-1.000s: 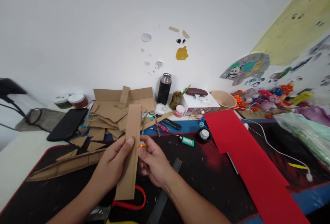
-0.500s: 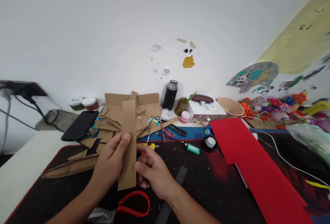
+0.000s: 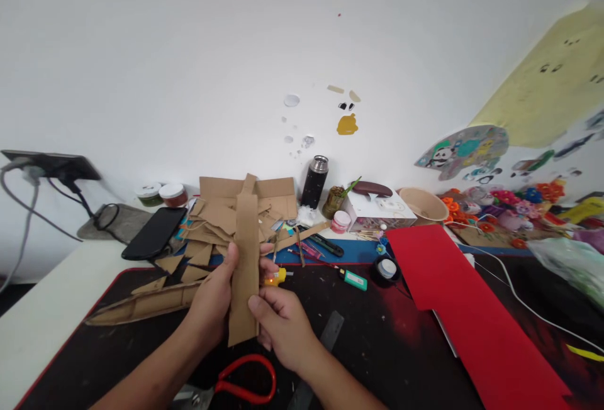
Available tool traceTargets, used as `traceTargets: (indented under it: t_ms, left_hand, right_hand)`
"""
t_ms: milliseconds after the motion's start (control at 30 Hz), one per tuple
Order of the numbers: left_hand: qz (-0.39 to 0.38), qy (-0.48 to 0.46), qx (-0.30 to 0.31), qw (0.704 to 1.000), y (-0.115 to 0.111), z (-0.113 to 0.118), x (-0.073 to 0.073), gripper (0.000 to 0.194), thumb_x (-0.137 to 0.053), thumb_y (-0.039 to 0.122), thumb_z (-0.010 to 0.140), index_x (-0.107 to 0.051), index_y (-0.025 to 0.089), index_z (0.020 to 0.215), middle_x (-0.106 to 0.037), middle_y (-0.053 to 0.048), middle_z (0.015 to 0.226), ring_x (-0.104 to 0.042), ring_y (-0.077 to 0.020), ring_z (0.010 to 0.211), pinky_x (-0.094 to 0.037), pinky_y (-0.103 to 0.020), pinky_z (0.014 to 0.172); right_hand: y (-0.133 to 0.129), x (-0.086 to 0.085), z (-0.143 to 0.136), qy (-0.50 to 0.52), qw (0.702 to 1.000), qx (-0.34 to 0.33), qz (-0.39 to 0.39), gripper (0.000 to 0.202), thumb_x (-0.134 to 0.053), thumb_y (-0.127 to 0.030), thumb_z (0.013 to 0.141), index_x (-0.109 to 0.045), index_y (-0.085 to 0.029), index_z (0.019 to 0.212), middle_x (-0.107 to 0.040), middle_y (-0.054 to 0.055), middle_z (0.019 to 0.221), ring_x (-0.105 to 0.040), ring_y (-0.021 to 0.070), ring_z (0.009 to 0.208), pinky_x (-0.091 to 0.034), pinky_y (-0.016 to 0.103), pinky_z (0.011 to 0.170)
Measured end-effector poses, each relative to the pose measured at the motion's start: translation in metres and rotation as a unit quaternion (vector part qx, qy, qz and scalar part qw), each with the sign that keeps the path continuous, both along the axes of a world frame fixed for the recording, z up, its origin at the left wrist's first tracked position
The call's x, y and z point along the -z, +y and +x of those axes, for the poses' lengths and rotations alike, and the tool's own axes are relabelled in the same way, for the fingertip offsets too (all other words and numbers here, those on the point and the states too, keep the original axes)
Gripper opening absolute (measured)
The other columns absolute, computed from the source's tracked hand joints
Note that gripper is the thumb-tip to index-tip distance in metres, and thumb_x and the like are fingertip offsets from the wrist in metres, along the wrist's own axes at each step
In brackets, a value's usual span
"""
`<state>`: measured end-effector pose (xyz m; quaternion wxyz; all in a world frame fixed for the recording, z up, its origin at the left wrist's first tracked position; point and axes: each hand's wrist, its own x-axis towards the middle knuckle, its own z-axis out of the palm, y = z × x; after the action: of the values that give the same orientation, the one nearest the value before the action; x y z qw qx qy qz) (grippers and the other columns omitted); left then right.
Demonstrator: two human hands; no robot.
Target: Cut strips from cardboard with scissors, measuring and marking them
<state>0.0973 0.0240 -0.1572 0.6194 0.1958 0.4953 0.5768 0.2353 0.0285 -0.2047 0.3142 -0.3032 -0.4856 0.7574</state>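
A long, narrow cardboard strip (image 3: 246,271) stands tilted up between my two hands over the dark mat. Wrapped round its left edge is my left hand (image 3: 219,293), with fingertips showing past the right edge. My right hand (image 3: 283,322) pinches the lower right edge, thumb on the front face; its other fingers are partly hidden behind. Red-handled scissors (image 3: 248,378) lie just below the strip, their blades partly covered by my left forearm. Beyond my right fingers is a yellow tool (image 3: 276,277), mostly hidden by the hand and strip.
Cardboard scraps (image 3: 207,221) pile up behind my hands, and a curved cardboard piece (image 3: 141,304) lies left. A metal ruler (image 3: 333,331) passes under my right forearm. Red sheet (image 3: 472,309) covers the right side. A black flask (image 3: 314,183) and white box (image 3: 382,205) stand by the wall.
My left fingers have come round the strip's right edge, and the left thumb has slid off its front face. The right thumb now presses on the front. The view has shifted slightly.
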Motion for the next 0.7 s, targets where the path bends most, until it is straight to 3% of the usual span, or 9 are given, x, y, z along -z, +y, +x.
traceTargets:
  t_ms: [100,200,367,533,700]
  left_hand:
    - [0.019,-0.043,0.017,0.999,-0.002,0.000,0.002,0.089,-0.088,0.085,0.067,-0.081,0.020,0.127,-0.079,-0.005,0.090,-0.072,-0.0231,0.077,-0.062,-0.032,0.072]
    - [0.051,-0.035,0.000,0.998,-0.004,0.003,0.006,0.087,-0.084,0.083,0.074,-0.078,0.018,0.132,-0.079,-0.005,0.089,-0.072,-0.0222,0.076,-0.062,-0.031,0.072]
    - [0.060,-0.005,-0.025,0.998,-0.005,0.007,0.013,0.084,-0.077,0.086,0.078,-0.077,0.017,0.126,-0.072,-0.002,0.076,-0.069,-0.0232,0.068,-0.058,-0.032,0.063]
    - [0.093,0.060,-0.085,0.990,-0.003,0.005,0.007,0.084,-0.074,0.090,0.078,-0.079,0.016,0.116,-0.066,0.000,0.070,-0.065,-0.0220,0.066,-0.054,-0.030,0.057]
    - [0.096,0.070,-0.104,0.987,-0.002,0.003,0.003,0.084,-0.069,0.089,0.084,-0.078,0.014,0.121,-0.065,0.000,0.067,-0.061,-0.0193,0.061,-0.053,-0.028,0.058]
  right_hand:
    - [0.002,-0.002,0.001,-0.007,1.000,0.013,0.003,0.075,-0.075,-0.095,0.075,-0.056,-0.022,0.077,-0.044,-0.011,0.050,-0.032,0.0060,0.037,-0.024,0.022,0.037]
    - [0.002,-0.003,0.001,-0.009,1.000,0.015,-0.006,0.077,-0.076,-0.096,0.073,-0.057,-0.021,0.077,-0.046,-0.010,0.053,-0.034,0.0060,0.038,-0.025,0.022,0.037]
    - [-0.002,-0.001,-0.001,-0.003,1.000,0.008,-0.015,0.077,-0.075,-0.097,0.072,-0.051,-0.023,0.076,-0.042,-0.012,0.052,-0.032,0.0056,0.037,-0.026,0.022,0.037]
    - [-0.009,0.001,-0.003,0.008,0.999,-0.045,0.023,0.073,-0.071,-0.094,0.081,-0.052,-0.023,0.082,-0.044,-0.012,0.052,-0.037,0.0069,0.039,-0.026,0.021,0.038]
    - [-0.013,0.003,-0.004,0.016,0.998,-0.038,0.038,0.066,-0.069,-0.087,0.090,-0.050,-0.024,0.081,-0.039,-0.013,0.048,-0.030,0.0065,0.038,-0.022,0.022,0.041]
